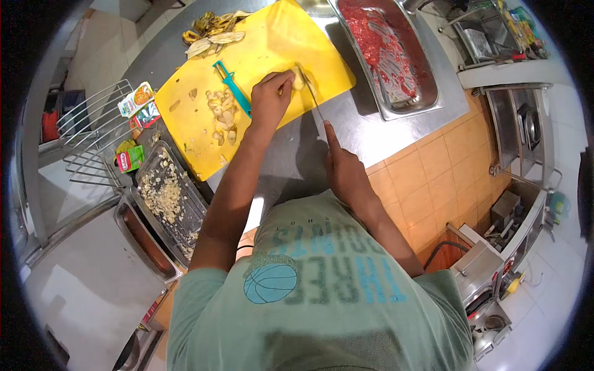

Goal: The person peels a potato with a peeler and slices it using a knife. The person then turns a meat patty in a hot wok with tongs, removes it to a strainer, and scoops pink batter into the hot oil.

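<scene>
The left hand (272, 99) pinches a pale piece of food (298, 80) on the yellow cutting board (278, 31); the right hand (346, 173) is closed round a knife (313, 96), its blade right beside the piece. A teal peeler (240, 99) lies close by the left hand, between it and some cut slices (221, 111). Peels (213, 40) sit at the far edge; a red-smeared metal pan (433, 102) stands on the desk (455, 93), to the right. The piece looks yellowish, smooth and peeled, partly covered by fingers.

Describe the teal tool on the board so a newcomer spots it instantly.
Find the large yellow cutting board on the metal table. On it, a slim teal tool lies slantwise between the left hand and a patch of pale slices. Its bright teal stands out from those slices and from the knife in the right hand.
</scene>
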Demonstrator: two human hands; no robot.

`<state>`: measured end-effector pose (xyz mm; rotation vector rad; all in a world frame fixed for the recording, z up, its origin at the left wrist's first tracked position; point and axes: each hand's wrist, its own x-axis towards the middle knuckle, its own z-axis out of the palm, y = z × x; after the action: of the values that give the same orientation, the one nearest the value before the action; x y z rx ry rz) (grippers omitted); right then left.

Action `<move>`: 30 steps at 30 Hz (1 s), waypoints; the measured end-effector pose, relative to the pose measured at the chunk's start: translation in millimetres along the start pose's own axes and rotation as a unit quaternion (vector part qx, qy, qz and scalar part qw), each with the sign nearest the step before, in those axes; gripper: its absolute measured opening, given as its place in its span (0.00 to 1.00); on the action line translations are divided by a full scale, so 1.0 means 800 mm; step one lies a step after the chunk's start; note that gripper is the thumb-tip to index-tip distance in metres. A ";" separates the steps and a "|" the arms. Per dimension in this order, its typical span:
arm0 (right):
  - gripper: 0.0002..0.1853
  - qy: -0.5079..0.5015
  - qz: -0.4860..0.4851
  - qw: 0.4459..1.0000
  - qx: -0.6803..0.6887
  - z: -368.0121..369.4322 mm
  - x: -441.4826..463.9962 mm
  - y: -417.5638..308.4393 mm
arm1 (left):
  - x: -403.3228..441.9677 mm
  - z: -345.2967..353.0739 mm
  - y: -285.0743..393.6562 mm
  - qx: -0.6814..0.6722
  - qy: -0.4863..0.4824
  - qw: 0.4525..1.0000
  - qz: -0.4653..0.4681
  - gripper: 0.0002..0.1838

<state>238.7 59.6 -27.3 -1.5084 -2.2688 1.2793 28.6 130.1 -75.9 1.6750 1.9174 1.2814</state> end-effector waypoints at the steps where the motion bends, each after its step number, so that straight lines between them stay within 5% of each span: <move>1: 0.38 0.001 0.000 1.000 -0.002 -0.005 -0.003 -0.007 | 0.000 0.000 -0.002 0.004 0.001 1.000 0.009 0.07; 30: 0.35 0.044 -0.018 0.998 -0.040 0.021 0.053 -0.009 | 0.001 0.002 -0.002 -0.021 0.013 1.000 -0.015 0.07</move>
<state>204.2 83.0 -46.4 -1.5110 -2.3044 1.1036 28.9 131.4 -77.6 1.6096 1.9092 1.3291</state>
